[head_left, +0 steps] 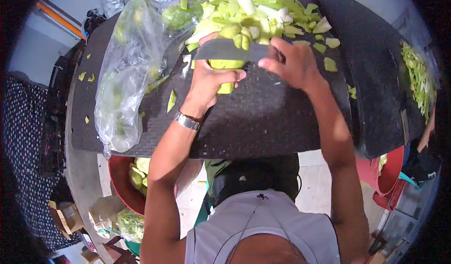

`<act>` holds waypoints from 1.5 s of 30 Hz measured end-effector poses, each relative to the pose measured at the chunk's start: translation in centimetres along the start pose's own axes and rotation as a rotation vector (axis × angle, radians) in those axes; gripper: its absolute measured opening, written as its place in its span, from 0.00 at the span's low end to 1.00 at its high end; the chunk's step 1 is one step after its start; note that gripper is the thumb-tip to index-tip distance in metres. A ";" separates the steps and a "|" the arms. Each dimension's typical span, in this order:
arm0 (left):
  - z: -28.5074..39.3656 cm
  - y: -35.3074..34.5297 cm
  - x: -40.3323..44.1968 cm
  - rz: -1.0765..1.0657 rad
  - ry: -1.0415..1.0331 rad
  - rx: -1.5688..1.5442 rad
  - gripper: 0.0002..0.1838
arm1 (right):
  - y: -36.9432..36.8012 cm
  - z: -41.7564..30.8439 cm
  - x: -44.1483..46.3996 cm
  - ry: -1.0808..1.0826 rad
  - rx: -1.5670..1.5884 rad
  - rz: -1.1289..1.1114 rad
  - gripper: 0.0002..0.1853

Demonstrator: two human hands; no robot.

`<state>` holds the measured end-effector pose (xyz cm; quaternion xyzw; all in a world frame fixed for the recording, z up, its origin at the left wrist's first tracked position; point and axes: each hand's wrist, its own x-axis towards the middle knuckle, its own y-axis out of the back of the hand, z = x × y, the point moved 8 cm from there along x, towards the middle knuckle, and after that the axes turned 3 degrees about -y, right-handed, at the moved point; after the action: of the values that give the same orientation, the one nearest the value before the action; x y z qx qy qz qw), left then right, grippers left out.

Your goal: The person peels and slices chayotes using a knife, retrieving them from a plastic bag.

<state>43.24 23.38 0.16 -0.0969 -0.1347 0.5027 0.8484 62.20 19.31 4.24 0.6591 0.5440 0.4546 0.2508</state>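
Note:
Over the dark table [253, 128], my left hand [210, 78] is wrapped round a green vegetable [226, 76], with the thumb across its near side. My right hand [296, 62] grips the handle of a wide-bladed knife [230, 51], its fingers closed. The blade lies crosswise over the vegetable, and its left end reaches my left hand. A knobbly green piece [237, 33] shows just beyond the blade. Behind both hands lies a large heap of pale green and white cut pieces [253, 8].
A clear plastic bag [127, 85] with green vegetables lies at the left. Past a gap on the right is another dark table [371, 76] with shredded greens [416, 76]. Below the table edge are a red tub [123, 184] and a red container [390, 175].

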 end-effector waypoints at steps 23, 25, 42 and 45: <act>0.7 -1.2 -0.8 -0.024 0.080 -0.139 0.49 | 0.5 7.2 0.5 -0.378 -0.048 0.044 0.37; -0.8 -0.2 0.0 -0.044 0.114 -0.175 0.45 | -0.1 7.3 1.2 -0.405 0.015 0.046 0.39; -2.4 1.4 -0.2 -0.157 0.159 -0.157 0.37 | 0.4 -0.9 -1.2 0.007 0.316 -0.119 0.30; -2.9 1.9 -0.4 -0.203 0.147 -0.028 0.37 | 0.9 -2.1 -1.6 0.089 0.277 -0.138 0.28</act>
<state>42.47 23.84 -3.24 -0.1311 -0.0884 0.4038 0.9011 60.85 17.21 5.40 0.6276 0.6561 0.3857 0.1640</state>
